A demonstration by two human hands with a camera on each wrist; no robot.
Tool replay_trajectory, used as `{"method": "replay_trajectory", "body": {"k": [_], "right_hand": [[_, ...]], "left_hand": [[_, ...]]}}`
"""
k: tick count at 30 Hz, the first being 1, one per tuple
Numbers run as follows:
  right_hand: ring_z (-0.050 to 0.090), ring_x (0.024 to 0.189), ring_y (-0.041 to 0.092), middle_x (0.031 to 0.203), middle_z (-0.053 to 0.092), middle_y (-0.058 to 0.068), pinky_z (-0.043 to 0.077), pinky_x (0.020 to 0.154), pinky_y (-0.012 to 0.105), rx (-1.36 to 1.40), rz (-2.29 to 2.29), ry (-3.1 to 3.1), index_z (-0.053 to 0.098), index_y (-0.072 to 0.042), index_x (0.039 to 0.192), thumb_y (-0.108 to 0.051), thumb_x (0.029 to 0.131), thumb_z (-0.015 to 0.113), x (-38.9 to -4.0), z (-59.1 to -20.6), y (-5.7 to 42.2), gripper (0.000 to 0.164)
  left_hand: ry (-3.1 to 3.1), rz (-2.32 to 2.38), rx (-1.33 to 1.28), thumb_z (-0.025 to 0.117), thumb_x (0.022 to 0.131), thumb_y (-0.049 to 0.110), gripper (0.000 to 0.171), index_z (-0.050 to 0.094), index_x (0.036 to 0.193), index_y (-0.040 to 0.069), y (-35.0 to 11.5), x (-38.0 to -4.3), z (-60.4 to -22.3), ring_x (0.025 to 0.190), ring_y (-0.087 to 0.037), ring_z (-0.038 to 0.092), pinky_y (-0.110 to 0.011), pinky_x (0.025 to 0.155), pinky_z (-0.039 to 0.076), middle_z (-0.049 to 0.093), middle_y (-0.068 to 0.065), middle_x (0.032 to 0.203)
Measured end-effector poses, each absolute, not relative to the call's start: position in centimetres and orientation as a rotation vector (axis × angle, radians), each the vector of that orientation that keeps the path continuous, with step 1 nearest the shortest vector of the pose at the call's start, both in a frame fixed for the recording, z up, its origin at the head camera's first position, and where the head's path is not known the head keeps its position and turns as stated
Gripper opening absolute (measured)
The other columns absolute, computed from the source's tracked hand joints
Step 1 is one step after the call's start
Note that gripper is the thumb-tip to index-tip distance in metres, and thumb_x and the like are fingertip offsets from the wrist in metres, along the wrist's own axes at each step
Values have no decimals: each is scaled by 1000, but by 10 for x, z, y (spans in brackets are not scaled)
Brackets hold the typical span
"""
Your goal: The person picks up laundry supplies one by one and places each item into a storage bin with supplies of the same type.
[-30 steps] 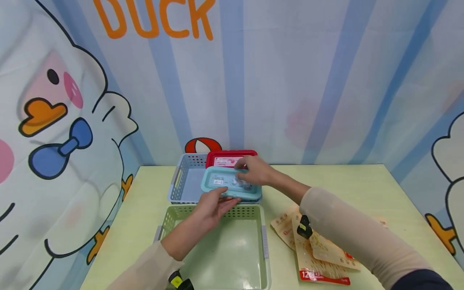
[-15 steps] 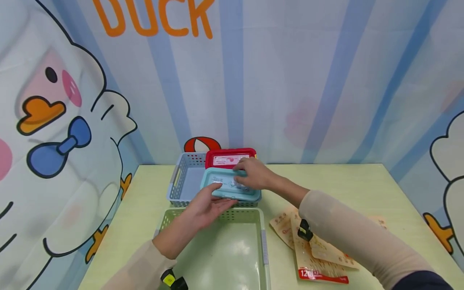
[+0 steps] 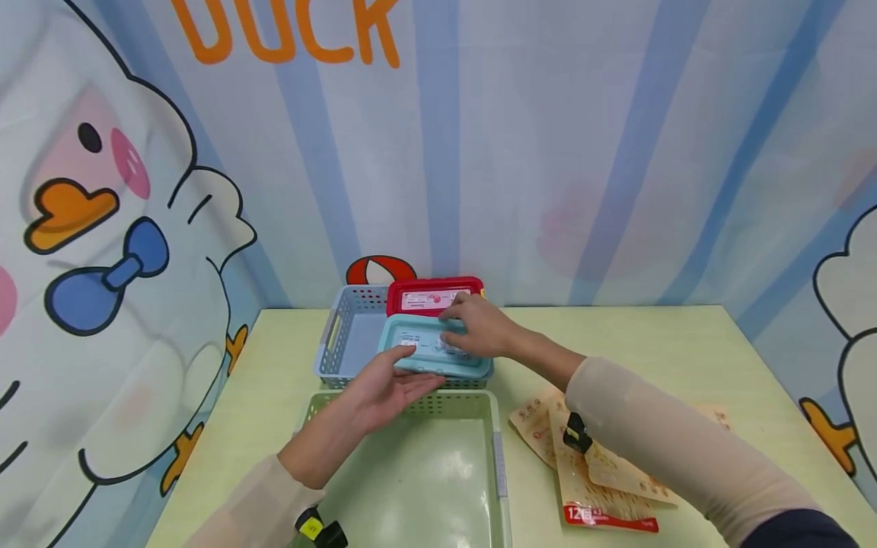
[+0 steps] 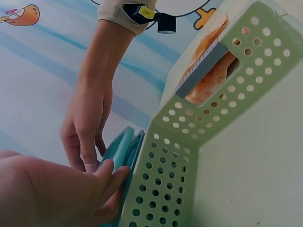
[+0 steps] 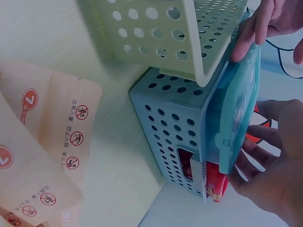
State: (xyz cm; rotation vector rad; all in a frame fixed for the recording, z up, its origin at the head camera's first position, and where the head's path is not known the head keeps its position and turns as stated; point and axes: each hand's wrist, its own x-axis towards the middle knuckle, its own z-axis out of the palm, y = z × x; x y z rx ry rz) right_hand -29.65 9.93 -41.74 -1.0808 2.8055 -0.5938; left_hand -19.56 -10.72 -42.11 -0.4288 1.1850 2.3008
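Note:
A teal lidded plastic box (image 3: 404, 358) with a printed label on top lies in the front right of the blue basket (image 3: 359, 331). Behind it in the same basket is a red lidded box (image 3: 432, 297). My left hand (image 3: 385, 390) is palm up with its fingers extended, fingertips right at the front edge of the teal box. From above, my right hand (image 3: 483, 327) reaches over the lid, its fingers loosely bent near the far edge and the thumb apart over the top. The right wrist view shows the right hand (image 5: 279, 151) beside the teal lid (image 5: 239, 109).
In front of the blue basket stands a green basket (image 3: 503, 487) with perforated walls. Several beige printed packets (image 3: 582, 472) lie to its right on the pale table (image 3: 651, 350). Behind the table hangs a striped cartoon backdrop (image 3: 521, 152).
My left hand has drawn back left from the teal box, its thumb moving off the lid toward the left end. The right hand and the box have barely shifted.

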Motion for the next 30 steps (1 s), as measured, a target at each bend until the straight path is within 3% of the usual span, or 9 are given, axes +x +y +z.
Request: {"method": "replay_trajectory", "body": {"k": [11,17,24,30], "right_hand": [[55,131,35,143,62,16,46,112,53,-1093,-538,2762,67,-4,140,-31,101,71,-286,-398,113,47],[53,136,35,144,62,14,44,114,55,-1132,-505,2742,68,-6,139,-33,102,69,-280,-382,127,46],[55,129,34,139,64,14,48,110,52,-1191,-451,2753,67,-3,139,-31,102,71,-265,-367,142,46],[56,129,34,138,64,13,50,107,52,-1199,-419,2764,66,-5,140,-31,101,73,-254,-360,157,47]], "left_hand": [[1229,2362,-470,45,114,26,63,13,164,4,-97,-186,-416,147,-49,41,-48,121,37,31,-37,158],[1279,2330,-446,50,113,27,67,15,162,-1,-96,-178,-411,146,-45,43,-45,119,41,31,-32,159],[1649,2065,-146,49,113,26,57,33,157,-7,-100,-172,-405,145,-46,47,-50,118,42,43,-31,155],[2040,1710,65,59,110,30,54,45,145,-8,-105,-172,-405,134,-42,56,-54,112,47,54,-25,143]]}}
